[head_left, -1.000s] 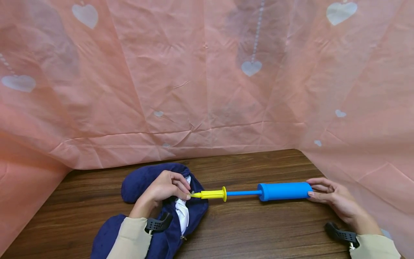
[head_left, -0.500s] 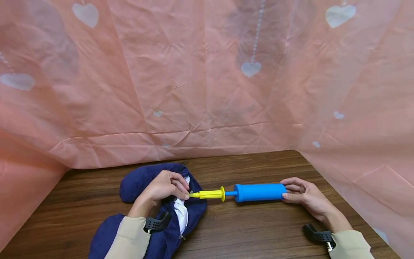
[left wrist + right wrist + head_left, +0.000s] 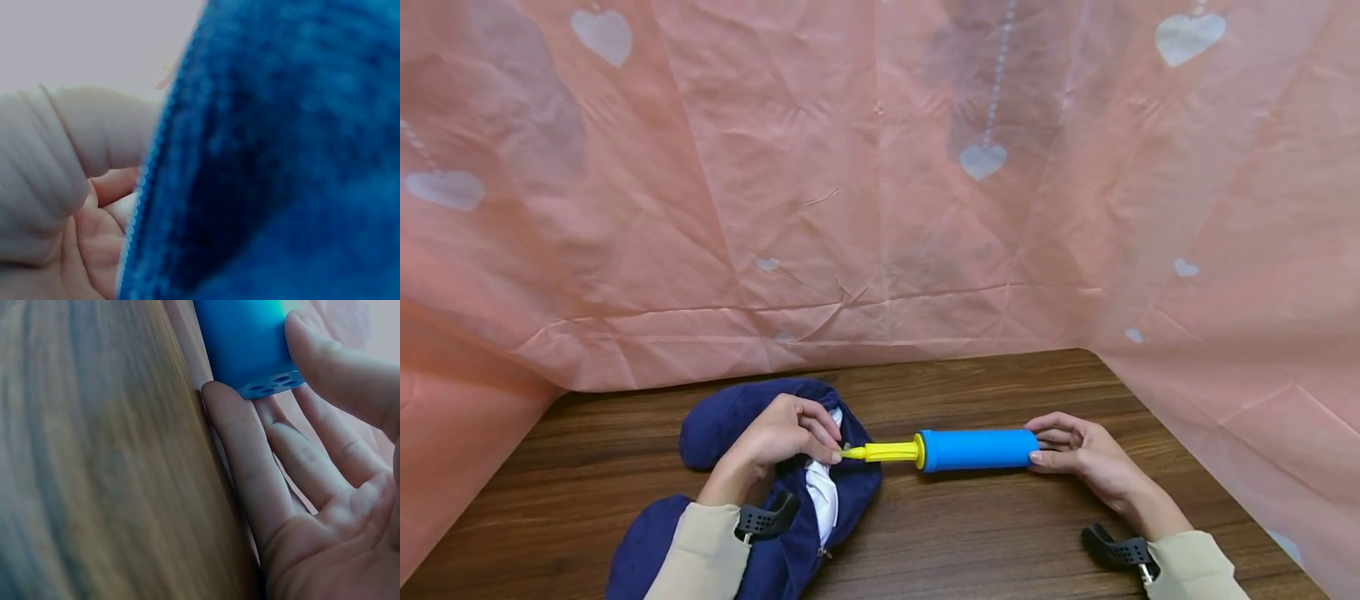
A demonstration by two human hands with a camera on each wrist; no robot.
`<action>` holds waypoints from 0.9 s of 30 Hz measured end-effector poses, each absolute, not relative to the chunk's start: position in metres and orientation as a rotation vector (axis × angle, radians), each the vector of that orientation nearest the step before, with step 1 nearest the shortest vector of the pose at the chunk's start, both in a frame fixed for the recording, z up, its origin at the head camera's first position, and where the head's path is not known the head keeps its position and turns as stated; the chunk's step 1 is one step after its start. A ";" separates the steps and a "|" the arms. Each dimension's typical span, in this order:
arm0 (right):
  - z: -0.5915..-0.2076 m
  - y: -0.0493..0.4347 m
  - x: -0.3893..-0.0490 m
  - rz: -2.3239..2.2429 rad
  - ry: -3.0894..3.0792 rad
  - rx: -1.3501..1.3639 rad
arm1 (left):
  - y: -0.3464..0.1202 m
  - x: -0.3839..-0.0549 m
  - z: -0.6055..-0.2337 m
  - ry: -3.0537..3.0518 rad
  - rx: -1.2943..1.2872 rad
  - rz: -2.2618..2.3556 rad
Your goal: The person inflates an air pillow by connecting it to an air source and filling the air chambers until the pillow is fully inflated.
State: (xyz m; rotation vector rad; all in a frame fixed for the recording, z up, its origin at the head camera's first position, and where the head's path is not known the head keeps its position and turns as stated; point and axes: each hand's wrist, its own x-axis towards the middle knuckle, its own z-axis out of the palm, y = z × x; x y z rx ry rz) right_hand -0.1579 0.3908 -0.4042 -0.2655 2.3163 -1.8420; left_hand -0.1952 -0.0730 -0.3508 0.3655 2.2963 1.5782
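A navy U-shaped neck pillow (image 3: 722, 429) lies on the table, its zipped cover parted over a white inner lining (image 3: 822, 500). At that opening my left hand (image 3: 778, 433) pinches the tip of a yellow nozzle (image 3: 891, 452) between thumb and finger; what the tip goes into is hidden. The nozzle belongs to a hand pump, whose blue barrel (image 3: 981, 450) sits right up against the yellow flange. My right hand (image 3: 1082, 458) holds the barrel's far end by thumb and fingertips. In the right wrist view, holes show in the barrel's end face (image 3: 275, 382).
Brown wood-grain table (image 3: 970, 533) lies under everything. A pink curtain (image 3: 880, 183) with white hearts hangs behind and at both sides. Each wrist carries a black camera mount. Blue cover fabric (image 3: 300, 125) fills much of the left wrist view.
My right hand has pushed the blue barrel leftward, and the blue rod that showed between barrel and flange has gone inside. The left hand and pillow have stayed in place.
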 end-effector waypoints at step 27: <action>-0.403 0.432 -0.147 -1.899 2.301 -0.256 | -0.066 -0.197 -0.347 2.297 0.362 1.551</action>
